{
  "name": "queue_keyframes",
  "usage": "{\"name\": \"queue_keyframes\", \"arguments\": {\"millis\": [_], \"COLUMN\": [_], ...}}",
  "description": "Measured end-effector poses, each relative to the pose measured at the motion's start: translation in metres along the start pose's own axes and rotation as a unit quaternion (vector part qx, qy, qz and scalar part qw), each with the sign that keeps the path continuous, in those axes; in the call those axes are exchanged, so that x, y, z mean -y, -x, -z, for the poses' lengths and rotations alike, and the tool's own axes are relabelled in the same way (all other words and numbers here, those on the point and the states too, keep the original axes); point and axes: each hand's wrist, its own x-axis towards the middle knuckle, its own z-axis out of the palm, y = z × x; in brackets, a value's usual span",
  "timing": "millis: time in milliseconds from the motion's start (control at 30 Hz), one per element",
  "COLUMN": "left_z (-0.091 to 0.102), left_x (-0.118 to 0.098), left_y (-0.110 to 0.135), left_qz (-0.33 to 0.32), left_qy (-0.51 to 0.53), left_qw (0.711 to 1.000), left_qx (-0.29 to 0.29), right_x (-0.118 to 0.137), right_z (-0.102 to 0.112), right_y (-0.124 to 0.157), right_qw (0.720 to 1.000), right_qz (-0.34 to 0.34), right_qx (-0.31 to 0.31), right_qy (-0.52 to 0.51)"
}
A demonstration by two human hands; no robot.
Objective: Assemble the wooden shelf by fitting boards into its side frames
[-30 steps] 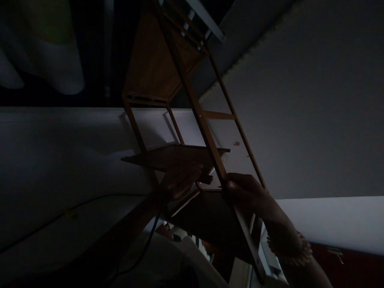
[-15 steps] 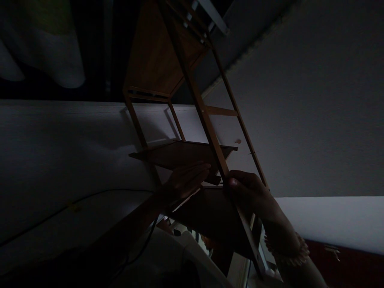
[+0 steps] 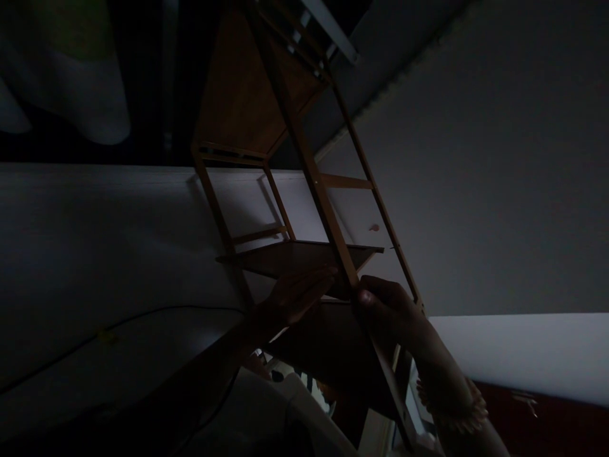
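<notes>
A wooden shelf rack (image 3: 328,212) with long posts and crossbars stands by the wall in dim light. My right hand (image 3: 387,311) is closed around its near post, thumb on the face of the wood. Inside the frame a dark shelf board (image 3: 304,255) sits tilted, its left corner poking out past the posts. My left hand (image 3: 299,295) lies at the near side of that board, fingers straight and held together; whether it presses on the board is too dark to tell. Below it is another dark board (image 3: 333,349).
A wooden panel (image 3: 242,95) closes the rack's upper end. A black cable (image 3: 162,309) with a yellow tag (image 3: 107,335) runs along the wall at left. Pale cloth (image 3: 80,82) hangs at upper left. Several blurred items lie beneath the rack.
The tilted board has dropped a little within the frame, uncovering a crossbar behind it. My left hand has shifted slightly down with it. My right hand keeps its hold on the post.
</notes>
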Motion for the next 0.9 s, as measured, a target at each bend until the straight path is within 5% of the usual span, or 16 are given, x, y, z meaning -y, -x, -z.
{"name": "queue_keyframes", "arguments": {"millis": [433, 500, 567, 700, 833, 900], "left_z": [-0.012, -0.015, -0.017, -0.019, -0.018, -0.015], "left_x": [-0.004, -0.001, 0.0, -0.01, -0.021, -0.019], "left_y": [0.008, 0.008, 0.007, 0.008, 0.009, 0.007], "left_qz": [-0.012, -0.022, -0.031, -0.013, 0.049, 0.021], "left_qy": [-0.031, -0.037, -0.043, -0.085, -0.131, -0.132], "left_qw": [0.997, 0.996, 0.994, 0.99, 0.983, 0.984], "left_qx": [-0.072, -0.082, -0.092, -0.109, -0.12, -0.116], "right_x": [0.0, 0.0, -0.004, -0.029, -0.059, -0.068], "right_z": [0.0, 0.013, 0.033, 0.082, 0.112, 0.117], "right_y": [0.001, 0.003, 0.003, -0.01, -0.032, -0.041], "right_qw": [0.999, 0.997, 0.985, 0.912, 0.91, 0.921], "right_qz": [0.03, 0.064, 0.066, 0.0, 0.004, 0.005], "right_qx": [0.01, -0.021, -0.124, -0.336, -0.282, -0.238], "right_qy": [-0.009, 0.03, 0.097, 0.236, 0.303, 0.308]}}
